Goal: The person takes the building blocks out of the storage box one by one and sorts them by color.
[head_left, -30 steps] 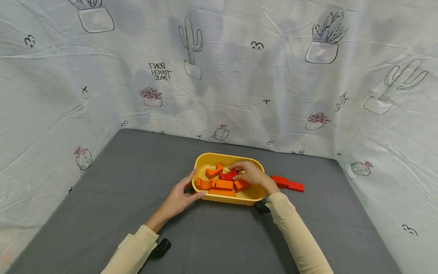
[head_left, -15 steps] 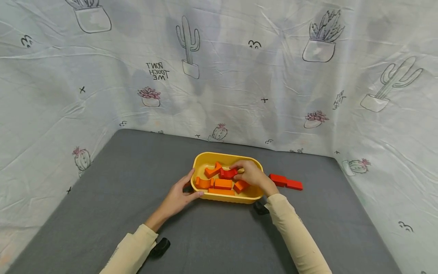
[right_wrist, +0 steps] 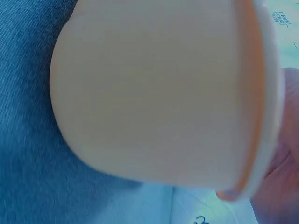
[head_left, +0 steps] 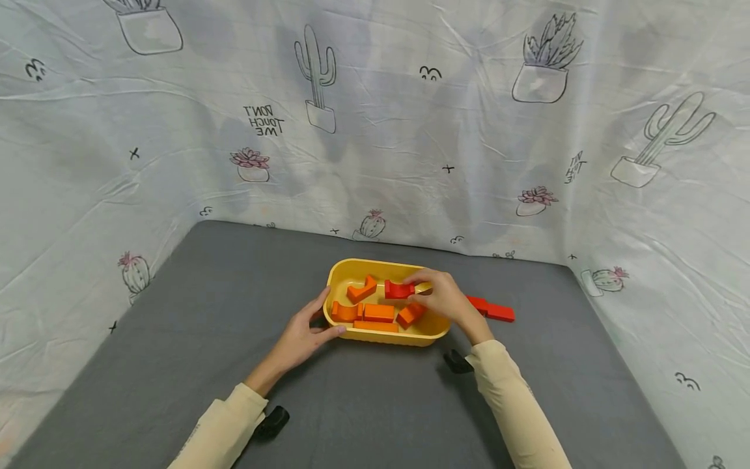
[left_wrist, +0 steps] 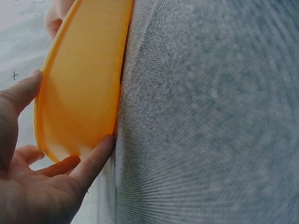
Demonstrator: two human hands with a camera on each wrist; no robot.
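Observation:
A yellow plastic bin (head_left: 404,337) stands on the grey table with several orange toy blocks inside. My left hand (head_left: 299,339) holds its left end, thumb at the front rim; in the left wrist view the fingers (left_wrist: 96,163) reach along the bin's outside. Over the bin's right part, my right hand (head_left: 443,299) pinches a red arched block (head_left: 398,290) by its right end. Below it lie an orange arched block (head_left: 347,312), an orange brick (head_left: 379,312), a long orange block (head_left: 375,326) and a slanted orange block (head_left: 411,314). The bin's wall (right_wrist: 154,93) fills most of the right wrist view.
Two red blocks (head_left: 500,312) lie on the grey cloth right of the bin, one partly behind my right hand. An orange notched block (head_left: 361,290) sits at the bin's back left. A white patterned curtain (head_left: 387,130) encloses the table's back and sides.
The right hand has drawn the red arched block slightly to the right and up from among the orange blocks. My left hand has kept its place on the bin.

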